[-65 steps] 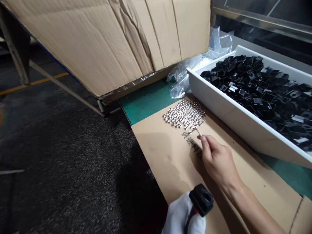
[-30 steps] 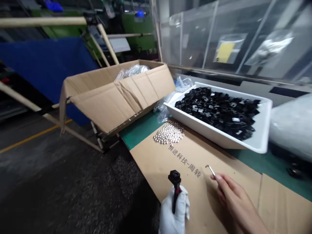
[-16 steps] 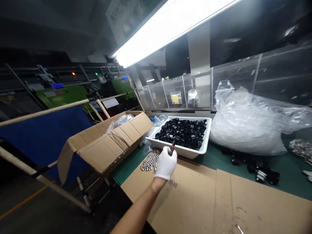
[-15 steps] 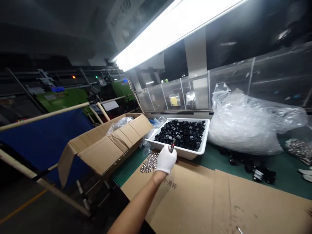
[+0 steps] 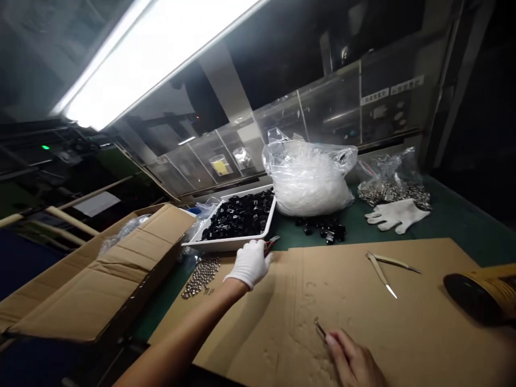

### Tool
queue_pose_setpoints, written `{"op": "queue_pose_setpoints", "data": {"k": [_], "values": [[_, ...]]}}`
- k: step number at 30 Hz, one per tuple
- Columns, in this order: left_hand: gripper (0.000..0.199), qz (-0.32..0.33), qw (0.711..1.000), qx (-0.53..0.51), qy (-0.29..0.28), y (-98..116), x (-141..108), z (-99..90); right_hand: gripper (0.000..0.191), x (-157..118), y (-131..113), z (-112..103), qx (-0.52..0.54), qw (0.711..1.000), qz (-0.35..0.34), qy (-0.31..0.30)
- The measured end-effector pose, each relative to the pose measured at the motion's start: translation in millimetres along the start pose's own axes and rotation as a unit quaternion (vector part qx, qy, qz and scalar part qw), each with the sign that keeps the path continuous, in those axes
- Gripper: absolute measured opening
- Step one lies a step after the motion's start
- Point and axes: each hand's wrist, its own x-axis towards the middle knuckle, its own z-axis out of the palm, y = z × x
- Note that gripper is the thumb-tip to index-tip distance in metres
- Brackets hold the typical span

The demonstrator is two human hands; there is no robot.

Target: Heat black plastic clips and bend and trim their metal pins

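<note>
My left hand [image 5: 249, 263], in a white glove, is closed on red-handled pliers [image 5: 271, 244], just in front of the white tray [image 5: 226, 244] of small black parts [image 5: 242, 214]. Bare, my right hand [image 5: 350, 357] pinches a thin metal tool [image 5: 320, 328] low over the cardboard sheet [image 5: 322, 290]. Left of the gloved hand, a pile of shiny metal balls [image 5: 201, 277] lies on the sheet's edge. Another pair of pliers [image 5: 381, 266] with pale handles rests on the cardboard at the right.
A cardboard box [image 5: 108, 269] stands at the left. Behind the sheet are a bulging clear bag [image 5: 308, 180], loose black parts [image 5: 328, 231], a white glove [image 5: 398, 215] and a bag of metal parts [image 5: 395, 188]. A yellow and black object [image 5: 479, 293] is at the right edge.
The view has swung right. My left hand with the red-handled pliers has moved from the tray's front edge toward its right corner. My right hand with the thin tool has come into view.
</note>
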Motion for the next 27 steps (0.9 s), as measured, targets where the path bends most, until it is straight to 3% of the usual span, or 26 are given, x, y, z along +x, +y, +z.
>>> {"op": "queue_pose_setpoints", "data": {"k": [5, 11, 19, 27], "values": [[0.038, 0.076, 0.997, 0.034, 0.004, 69.5, 18.1, 12.2, 0.050, -6.8, -4.1, -0.8, 0.019, 0.999, -0.033, 0.001], [0.041, 0.144, 0.988, 0.056, 0.012, 116.8, 43.9, 8.6, 0.046, -6.7, -5.7, 1.4, 0.026, 0.998, -0.046, 0.026], [0.039, 0.161, 0.984, 0.078, 0.017, 145.1, 77.8, -8.6, 0.048, -7.1, -11.2, 1.9, 0.030, 0.997, -0.055, 0.042], [0.037, 0.198, 0.976, 0.086, 0.004, 157.8, 67.8, -8.7, 0.044, -5.8, -21.3, -9.3, 0.050, 0.997, -0.051, 0.017]]}}
